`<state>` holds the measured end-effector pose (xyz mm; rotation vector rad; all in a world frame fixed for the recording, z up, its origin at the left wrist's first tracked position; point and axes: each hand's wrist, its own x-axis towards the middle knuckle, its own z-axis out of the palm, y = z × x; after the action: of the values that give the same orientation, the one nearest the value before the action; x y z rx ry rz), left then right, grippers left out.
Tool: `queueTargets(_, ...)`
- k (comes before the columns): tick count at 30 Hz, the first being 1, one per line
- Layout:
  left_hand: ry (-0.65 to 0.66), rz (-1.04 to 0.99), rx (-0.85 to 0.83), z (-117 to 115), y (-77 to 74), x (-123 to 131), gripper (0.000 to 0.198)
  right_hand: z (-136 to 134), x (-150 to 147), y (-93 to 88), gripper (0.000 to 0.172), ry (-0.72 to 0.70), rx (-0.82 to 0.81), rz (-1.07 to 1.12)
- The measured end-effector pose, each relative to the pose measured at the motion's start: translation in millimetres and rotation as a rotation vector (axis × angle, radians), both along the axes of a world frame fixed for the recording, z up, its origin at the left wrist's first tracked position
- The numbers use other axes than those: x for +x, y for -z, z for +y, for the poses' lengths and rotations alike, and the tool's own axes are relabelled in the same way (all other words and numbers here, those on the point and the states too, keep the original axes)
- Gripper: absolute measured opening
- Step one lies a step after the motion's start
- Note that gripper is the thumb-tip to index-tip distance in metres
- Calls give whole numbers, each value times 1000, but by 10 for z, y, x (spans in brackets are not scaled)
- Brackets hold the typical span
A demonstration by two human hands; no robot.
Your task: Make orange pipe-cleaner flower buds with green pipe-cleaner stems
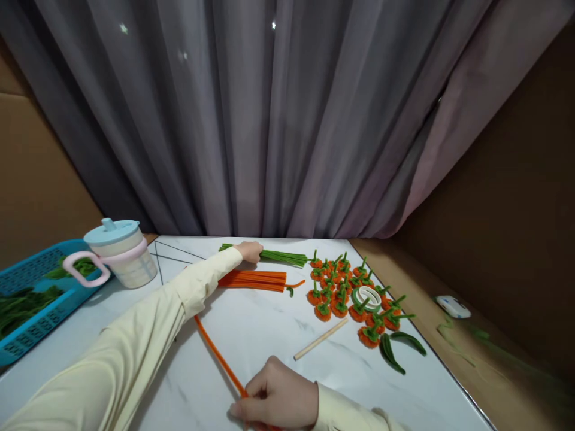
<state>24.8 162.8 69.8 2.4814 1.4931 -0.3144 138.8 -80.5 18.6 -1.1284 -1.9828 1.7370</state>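
Note:
My left hand [250, 251] reaches to the far side of the table, its fingers curled over a bundle of green pipe cleaners [284, 258]. How many it grips is hidden. Close to me, my right hand [283, 396] is closed on an orange pipe cleaner [219, 357], which runs up and left until my left sleeve covers it. Beyond, partly behind that sleeve, lies a bundle of orange pipe cleaners [258, 280]. A thin wooden stick [320, 339] rests on the table, up and right of my right hand.
Several orange pompom pieces with green stems [339, 304] cluster at the right, with tape rolls [368, 297] among them. Two green leaf shapes [392, 354] lie nearby. At left stand a lidded cup [133, 268] and a blue basket [45, 330] holding green pieces.

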Motion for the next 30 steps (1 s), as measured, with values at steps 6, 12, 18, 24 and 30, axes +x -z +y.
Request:
queueTargets(6,-161,-444,35,31,-595,-315,23,28,-38,24,31,111,-99,-33)
queueTargets(12,-146,-889,-452,-674,-840,-741,9,55,-86,61,42,263,14,-46)
queueTargets(18,-195,-1076,-951,-1477,-194,-719,16,84,-114,80,51,548,55,300)
queueTargets(24,-304,-1268,-1071,-1503,118,-580,14,154,-80,35,49,528,-71,343)
queueTargets(30,-420,-1444,-1182,-1175,13,-449,17,183,-181,-119,29,395,309,101)
